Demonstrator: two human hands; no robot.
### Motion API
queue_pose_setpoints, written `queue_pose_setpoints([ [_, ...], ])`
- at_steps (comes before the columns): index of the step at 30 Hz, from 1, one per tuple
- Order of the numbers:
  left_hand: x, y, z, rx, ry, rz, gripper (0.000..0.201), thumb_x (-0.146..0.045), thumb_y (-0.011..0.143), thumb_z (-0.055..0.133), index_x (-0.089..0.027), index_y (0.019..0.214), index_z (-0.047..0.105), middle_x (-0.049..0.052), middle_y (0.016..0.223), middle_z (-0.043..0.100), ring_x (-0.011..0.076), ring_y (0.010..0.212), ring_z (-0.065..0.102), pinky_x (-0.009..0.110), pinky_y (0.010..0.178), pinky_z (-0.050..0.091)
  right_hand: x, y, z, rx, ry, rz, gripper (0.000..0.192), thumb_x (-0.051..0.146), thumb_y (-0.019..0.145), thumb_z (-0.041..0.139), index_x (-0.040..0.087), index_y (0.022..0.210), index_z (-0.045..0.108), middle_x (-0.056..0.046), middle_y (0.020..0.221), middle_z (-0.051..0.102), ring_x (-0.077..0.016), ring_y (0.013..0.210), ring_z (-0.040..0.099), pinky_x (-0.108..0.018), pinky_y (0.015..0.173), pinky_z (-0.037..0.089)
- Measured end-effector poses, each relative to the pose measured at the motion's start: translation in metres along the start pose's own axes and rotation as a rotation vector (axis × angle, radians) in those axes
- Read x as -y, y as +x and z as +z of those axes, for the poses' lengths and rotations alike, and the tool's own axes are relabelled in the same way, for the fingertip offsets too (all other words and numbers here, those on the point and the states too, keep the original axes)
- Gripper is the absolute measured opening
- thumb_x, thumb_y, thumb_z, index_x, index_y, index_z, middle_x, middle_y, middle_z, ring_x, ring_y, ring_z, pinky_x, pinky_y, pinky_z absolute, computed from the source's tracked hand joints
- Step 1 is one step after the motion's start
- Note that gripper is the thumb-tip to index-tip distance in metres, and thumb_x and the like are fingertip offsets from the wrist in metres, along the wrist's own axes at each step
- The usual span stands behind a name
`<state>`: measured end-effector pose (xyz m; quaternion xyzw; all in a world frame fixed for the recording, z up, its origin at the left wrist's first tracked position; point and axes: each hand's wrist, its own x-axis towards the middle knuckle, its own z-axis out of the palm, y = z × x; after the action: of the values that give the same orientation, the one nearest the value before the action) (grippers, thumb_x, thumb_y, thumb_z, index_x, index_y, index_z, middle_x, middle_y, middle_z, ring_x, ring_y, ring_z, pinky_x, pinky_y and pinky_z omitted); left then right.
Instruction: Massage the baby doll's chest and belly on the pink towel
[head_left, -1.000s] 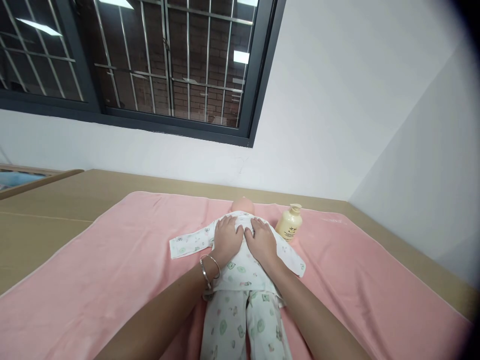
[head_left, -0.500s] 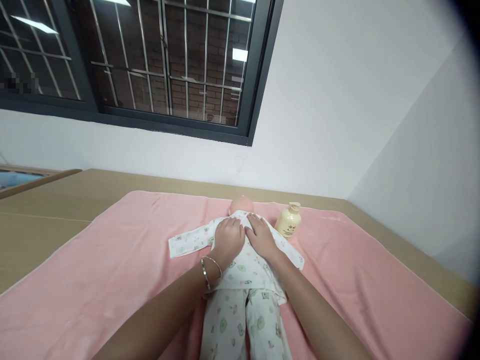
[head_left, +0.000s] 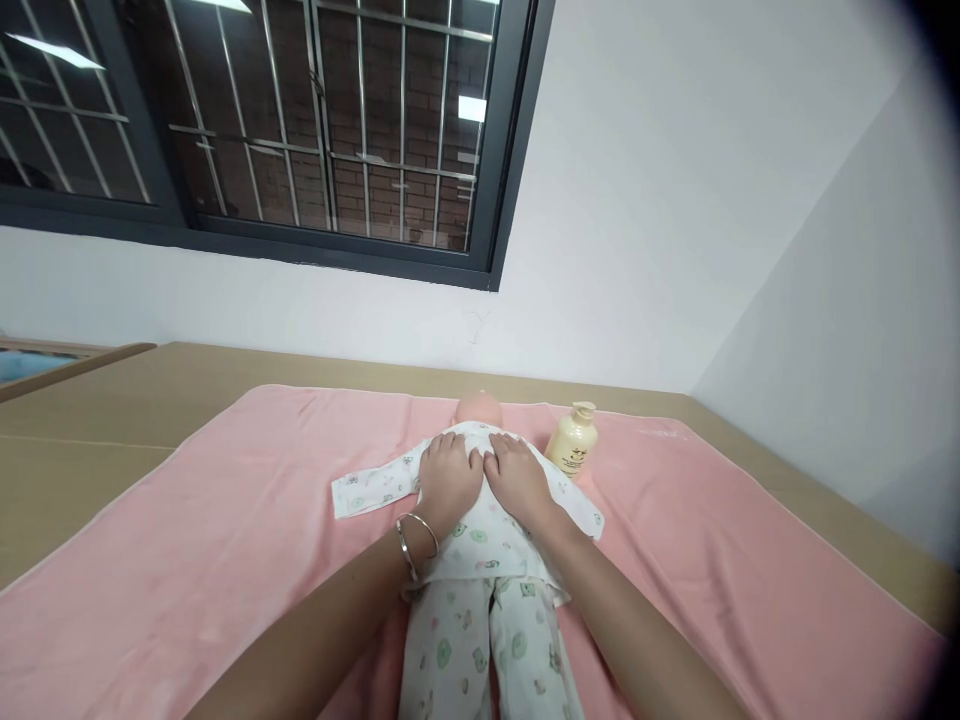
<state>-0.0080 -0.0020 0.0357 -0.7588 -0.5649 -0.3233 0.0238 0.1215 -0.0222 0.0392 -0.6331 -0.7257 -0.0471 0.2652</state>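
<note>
1. Two hands are flat on the doll's chest: the left hand (head_left: pixel 448 480) and the right hand (head_left: pixel 517 482) lie side by side, fingertips nearly meeting at the middle. Fingers are spread and relaxed, palms down, pressing on cloth and gripping nothing.
2. The baby doll (head_left: pixel 480 540) lies on its back in the middle of the pink towel (head_left: pixel 225 540), head toward the wall, in a white printed shirt (head_left: pixel 375 488) and matching trousers (head_left: pixel 487 650).
3. Looks to me like a chest rub or smoothing step, right at the centre line. I'd guess the next stroke calls for light, even pressure from both palms so the shirt doesn't bunch up.
4. A cream pump bottle (head_left: pixel 573 439) stands on the towel just beside the doll's shoulder, near the right hand but not touching it.
5. Writing: there's a dark mark on the bottle's front, way too small to read. No brand I can make out.
6. A silver bangle (head_left: pixel 415 533) sits on the left wrist.
</note>
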Motion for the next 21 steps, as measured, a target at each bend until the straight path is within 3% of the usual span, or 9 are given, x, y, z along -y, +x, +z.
queue_pose_setpoints([
  [5, 0.006, 0.005, 0.009, 0.02, -0.079, 0.046, 0.036, -0.025, 0.089, 0.045, -0.013, 0.119, 0.06, 0.013, 0.127, 0.063, 0.0276, 0.123, 0.052, 0.043, 0.108, 0.036, 0.013, -0.003, -0.005, -0.021, -0.001, 0.066, 0.028, 0.019, 0.093, 0.041, 0.014, 0.105, 0.065, -0.011, 0.111, 0.068, -0.0235, 0.107, 0.058, -0.032, 0.097, 0.037],
  [10, 0.011, 0.005, 0.014, -0.036, -0.172, 0.112, 0.031, -0.021, 0.09, 0.045, -0.015, 0.114, 0.064, 0.01, 0.122, 0.066, 0.0259, 0.118, 0.057, 0.043, 0.108, 0.039, 0.019, -0.007, 0.0, -0.091, 0.011, 0.061, 0.029, 0.019, 0.096, 0.037, 0.017, 0.098, 0.066, -0.01, 0.106, 0.068, -0.0216, 0.101, 0.059, -0.028, 0.091, 0.038],
  [16, 0.011, 0.001, 0.016, -0.166, -0.217, 0.184, 0.021, -0.019, 0.09, 0.048, -0.016, 0.097, 0.067, 0.009, 0.104, 0.071, 0.0237, 0.1, 0.062, 0.039, 0.095, 0.049, 0.013, -0.008, -0.001, -0.092, 0.092, 0.06, 0.028, 0.02, 0.095, 0.04, 0.02, 0.107, 0.065, -0.006, 0.114, 0.068, -0.0196, 0.105, 0.059, -0.026, 0.087, 0.04],
  [21, 0.009, -0.001, 0.016, -0.207, -0.191, 0.179, 0.019, -0.018, 0.089, 0.049, -0.017, 0.092, 0.068, 0.008, 0.1, 0.072, 0.0233, 0.097, 0.062, 0.038, 0.093, 0.049, 0.007, -0.003, 0.0, -0.05, 0.029, 0.084, 0.036, 0.024, 0.093, 0.04, 0.015, 0.121, 0.062, -0.011, 0.129, 0.061, -0.025, 0.124, 0.05, -0.035, 0.107, 0.032],
])
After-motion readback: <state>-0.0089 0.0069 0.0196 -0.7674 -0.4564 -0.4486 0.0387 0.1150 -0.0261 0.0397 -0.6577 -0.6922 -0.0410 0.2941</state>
